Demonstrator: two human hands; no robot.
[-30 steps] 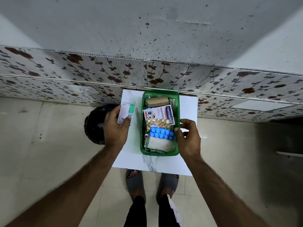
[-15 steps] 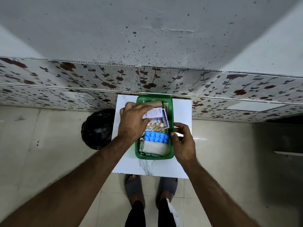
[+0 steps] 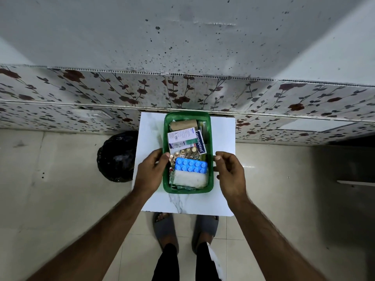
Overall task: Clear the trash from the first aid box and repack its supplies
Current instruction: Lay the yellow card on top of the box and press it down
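The green first aid box (image 3: 211, 179) stands on a small white marble table (image 3: 182, 203). Packed inside, from far to near, are a brown bandage roll (image 3: 183, 125), a white and green carton (image 3: 182, 137) lying on a Hansaplast pack (image 3: 200, 142), a gold blister pack (image 3: 185, 153), a blue blister strip (image 3: 190, 166) and a white cotton pack (image 3: 189, 179). My left hand (image 3: 151, 173) grips the box's left rim, thumb over the edge. My right hand (image 3: 230, 172) holds the right rim with its thumb against it.
A bin lined with a black bag (image 3: 117, 157) stands on the floor just left of the table. The table's far edge meets a floral-tiled wall (image 3: 182, 94). My feet in grey slippers (image 3: 184, 230) are under the near edge.
My left hand carried the white and green carton from beside the box into it, laid it on the Hansaplast pack, let go and came back to the left rim.
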